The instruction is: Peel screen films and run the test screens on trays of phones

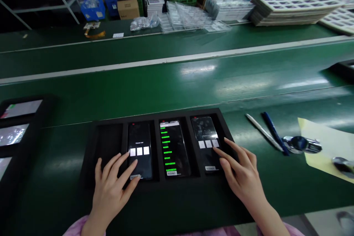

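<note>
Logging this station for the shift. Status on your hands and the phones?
Left hand: fingers on the Vibrator test phone. Right hand: fingers at the right phone. Middle phone untouched in the tray. Pens off to the right.

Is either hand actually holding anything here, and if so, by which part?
Nothing is held. The left hand has its fingertips on the Vibrator test phone; the right hand has its fingertips on the rightmost phone. Both phones lie in the black tray.
</note>
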The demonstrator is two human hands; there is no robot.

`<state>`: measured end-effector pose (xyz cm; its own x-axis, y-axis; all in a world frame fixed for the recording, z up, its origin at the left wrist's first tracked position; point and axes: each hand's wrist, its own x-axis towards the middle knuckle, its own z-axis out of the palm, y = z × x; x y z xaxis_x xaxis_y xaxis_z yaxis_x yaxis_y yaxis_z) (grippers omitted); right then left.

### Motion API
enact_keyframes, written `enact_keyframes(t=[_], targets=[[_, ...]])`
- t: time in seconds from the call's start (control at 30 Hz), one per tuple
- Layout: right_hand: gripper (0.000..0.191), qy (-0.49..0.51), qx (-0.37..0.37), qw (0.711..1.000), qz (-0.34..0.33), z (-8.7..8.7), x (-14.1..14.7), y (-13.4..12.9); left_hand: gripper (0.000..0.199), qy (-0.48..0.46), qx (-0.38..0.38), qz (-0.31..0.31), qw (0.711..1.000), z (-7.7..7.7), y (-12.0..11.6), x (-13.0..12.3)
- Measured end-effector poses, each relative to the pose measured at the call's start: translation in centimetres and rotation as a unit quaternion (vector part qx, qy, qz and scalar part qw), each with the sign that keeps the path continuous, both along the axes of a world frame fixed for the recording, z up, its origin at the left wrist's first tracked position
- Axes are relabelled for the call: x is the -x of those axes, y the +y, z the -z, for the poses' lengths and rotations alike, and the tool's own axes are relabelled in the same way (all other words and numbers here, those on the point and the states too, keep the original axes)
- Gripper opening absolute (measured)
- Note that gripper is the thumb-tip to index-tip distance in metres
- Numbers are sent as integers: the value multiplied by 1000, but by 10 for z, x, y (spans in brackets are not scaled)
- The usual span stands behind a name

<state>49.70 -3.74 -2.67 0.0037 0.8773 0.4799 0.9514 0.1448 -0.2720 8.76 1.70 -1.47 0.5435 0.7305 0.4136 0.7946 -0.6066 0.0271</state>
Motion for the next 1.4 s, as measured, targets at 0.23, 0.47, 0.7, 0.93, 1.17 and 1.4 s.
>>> enact_keyframes(t=[0.23,0.47,0.7,0.93,1.17,1.4], targets=[[31,6,1,1000,4,1,0,0,34,-3,-3,2,1000,0,0,0],[30,-40,14,999,21,-8,6,1,32,-11,-4,6,1000,1,0,0],[32,-64,53,996,-15,-29,31,15,30,-21,-6,13,1000,2,3,0],[36,-79,72,985,-134,-40,76,41,33,-8,6,3,1000,-1,2,-1],[31,-17,13,989,-145,-41,74,32,33,-11,20,-3,1000,-5,0,-3],[29,-56,33,979,-194,-30,73,21,31,-4,40,-11,999,-10,0,-5]])
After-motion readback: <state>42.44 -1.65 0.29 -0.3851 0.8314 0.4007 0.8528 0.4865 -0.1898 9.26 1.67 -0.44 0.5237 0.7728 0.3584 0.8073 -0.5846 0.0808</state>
